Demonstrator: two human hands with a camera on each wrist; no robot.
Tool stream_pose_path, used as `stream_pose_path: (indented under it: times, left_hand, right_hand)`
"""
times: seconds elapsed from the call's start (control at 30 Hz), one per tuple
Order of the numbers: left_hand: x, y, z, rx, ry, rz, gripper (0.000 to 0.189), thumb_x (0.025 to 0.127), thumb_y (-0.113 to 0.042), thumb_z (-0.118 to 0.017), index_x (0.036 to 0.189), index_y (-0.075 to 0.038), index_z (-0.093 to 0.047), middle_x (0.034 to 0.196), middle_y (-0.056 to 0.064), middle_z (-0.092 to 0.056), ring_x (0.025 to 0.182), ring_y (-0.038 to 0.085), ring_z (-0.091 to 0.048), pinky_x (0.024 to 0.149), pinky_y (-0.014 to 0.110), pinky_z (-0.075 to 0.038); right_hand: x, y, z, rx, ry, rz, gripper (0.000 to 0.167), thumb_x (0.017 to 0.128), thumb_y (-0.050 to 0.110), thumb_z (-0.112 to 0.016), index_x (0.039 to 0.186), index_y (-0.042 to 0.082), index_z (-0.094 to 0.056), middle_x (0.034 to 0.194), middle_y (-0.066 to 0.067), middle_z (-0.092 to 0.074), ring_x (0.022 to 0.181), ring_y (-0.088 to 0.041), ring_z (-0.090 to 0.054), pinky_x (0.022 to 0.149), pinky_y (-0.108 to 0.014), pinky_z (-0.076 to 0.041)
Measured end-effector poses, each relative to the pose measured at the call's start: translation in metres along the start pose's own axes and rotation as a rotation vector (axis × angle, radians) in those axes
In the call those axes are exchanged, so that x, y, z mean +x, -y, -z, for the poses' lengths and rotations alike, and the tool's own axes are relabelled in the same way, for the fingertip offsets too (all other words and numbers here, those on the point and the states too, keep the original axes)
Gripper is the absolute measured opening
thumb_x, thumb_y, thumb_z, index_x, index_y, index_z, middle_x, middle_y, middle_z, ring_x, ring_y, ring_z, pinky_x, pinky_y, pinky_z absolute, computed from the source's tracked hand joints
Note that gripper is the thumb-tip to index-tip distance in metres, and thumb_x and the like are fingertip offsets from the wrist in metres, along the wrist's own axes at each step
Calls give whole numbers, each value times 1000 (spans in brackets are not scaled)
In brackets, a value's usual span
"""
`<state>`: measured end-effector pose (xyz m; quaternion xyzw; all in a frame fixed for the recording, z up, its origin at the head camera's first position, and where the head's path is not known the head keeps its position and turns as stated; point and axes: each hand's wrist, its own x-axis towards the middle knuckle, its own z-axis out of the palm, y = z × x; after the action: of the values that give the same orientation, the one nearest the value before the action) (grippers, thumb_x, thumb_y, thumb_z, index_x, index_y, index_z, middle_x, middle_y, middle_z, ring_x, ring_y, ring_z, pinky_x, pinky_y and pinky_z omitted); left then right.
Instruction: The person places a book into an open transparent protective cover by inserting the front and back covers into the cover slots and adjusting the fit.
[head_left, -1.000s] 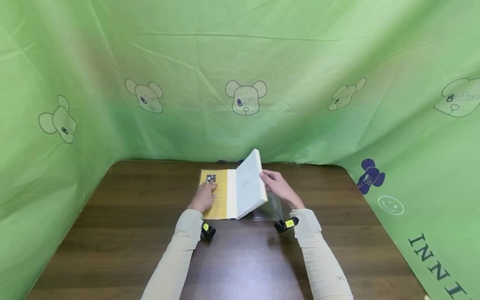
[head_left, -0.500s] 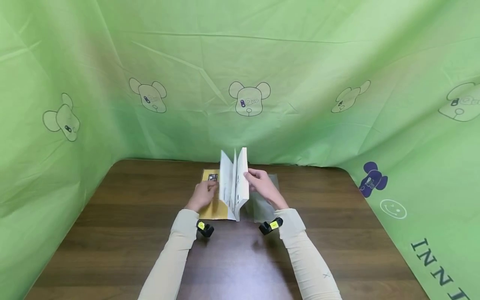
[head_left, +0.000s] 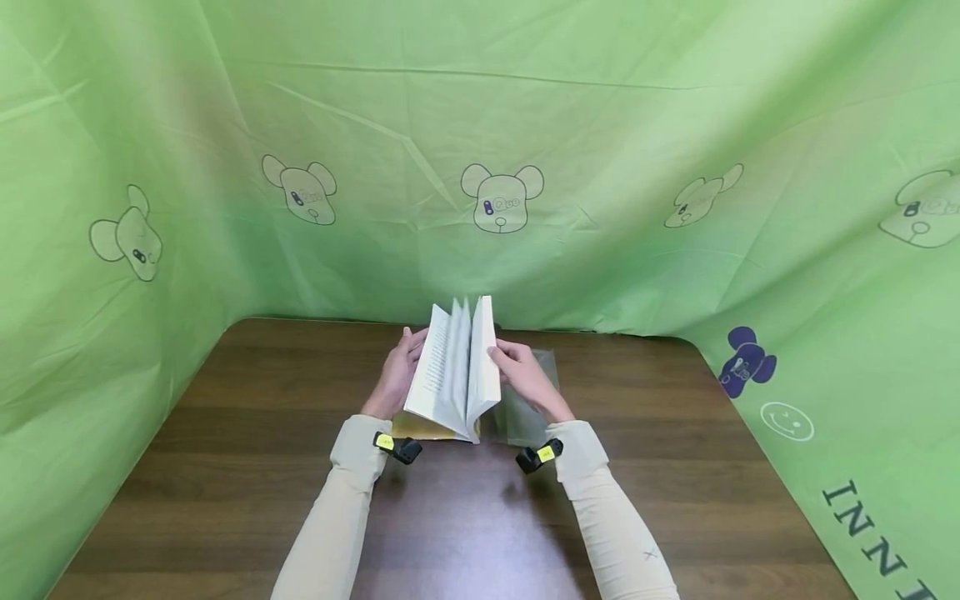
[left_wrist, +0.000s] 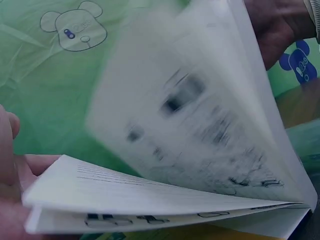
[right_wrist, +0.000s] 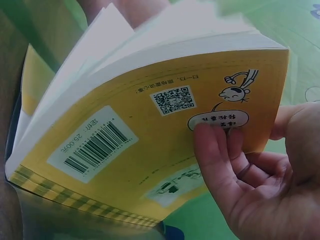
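A thick paperback book [head_left: 441, 375] stands fanned on its spine at the table's middle, its pages spread apart. My right hand [head_left: 527, 377] grips the right-hand block of pages, thumb at the edge and fingers against the yellow back cover [right_wrist: 145, 135], which bears a barcode and a QR code. On the other side my left hand [head_left: 393, 375] is beside the left-hand pages, fingers extended and partly hidden behind them. Several loose pages [left_wrist: 170, 115] are blurred in mid-turn in the left wrist view. Below the left pages shows a yellow cover flap [head_left: 423, 428].
A clear plastic sleeve [head_left: 531, 417] lies on the brown wooden table [head_left: 247, 450], under and right of the book. Green cloth [head_left: 360, 250] printed with bear heads hangs behind the table and along both sides.
More pages have fallen over to the left, covering most of the yellow flap. My left hand has moved off the flap to the outer side of those pages. The right hand has shifted left with the book.
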<state>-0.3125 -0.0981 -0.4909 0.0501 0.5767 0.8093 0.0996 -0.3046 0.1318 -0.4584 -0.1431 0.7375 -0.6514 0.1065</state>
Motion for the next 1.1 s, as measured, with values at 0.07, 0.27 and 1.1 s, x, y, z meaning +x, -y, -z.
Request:
stream_pose_path:
  times: [0.07, 0.27, 1.1]
  left_hand:
    - [-1, 0, -2, 54, 1, -15, 69, 111, -49, -15, 159, -2, -28, 158, 25, -39, 143, 39, -41, 116, 48, -38]
    - [-4, 5, -1, 284, 0, -102, 62, 112, -43, -15, 161, -7, -27, 159, 21, -39, 156, 32, -16, 128, 48, -5]
    - [-9, -3, -3, 255, 113, -42, 55, 113, -34, -17, 165, -17, -16, 167, 11, -26, 146, 30, -35, 123, 46, -25]
  right_hand:
    - [0, -1, -2, 0, -1, 10, 43, 109, 13, -40, 140, -14, -50, 117, -34, -64, 83, -8, -69, 74, -26, -61]
    - [2, -4, -10, -19, -21, 15, 43, 109, 14, -39, 142, -12, -50, 117, -34, -64, 82, -8, -68, 73, -25, -60]
    - [7, -10, -21, -179, -165, 41, 45, 109, 18, -34, 140, -6, -56, 115, -28, -70, 75, -12, -68, 69, -28, -59]
